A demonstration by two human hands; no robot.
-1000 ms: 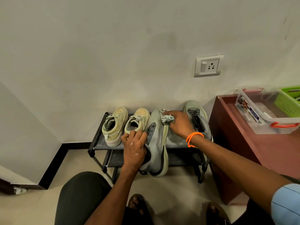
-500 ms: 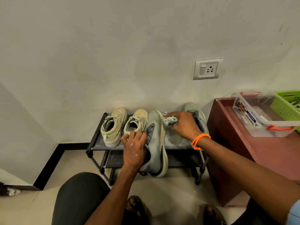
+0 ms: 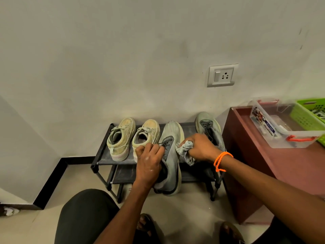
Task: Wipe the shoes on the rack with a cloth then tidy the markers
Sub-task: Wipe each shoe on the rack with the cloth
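1. Shoes: four on the rack (image 3: 102, 156) top shelf; two beige shoes (image 3: 121, 138) at its left edge, two grey.
2. Left hand (image 3: 149, 164) grips the lifted grey shoe (image 3: 171, 155) at its collar.
3. Right hand (image 3: 200, 148) clutches one cloth (image 3: 184, 149) against that shoe.
4. One clear box (image 3: 284, 127) on the worktop (image 3: 290, 169); its label is unreadable.
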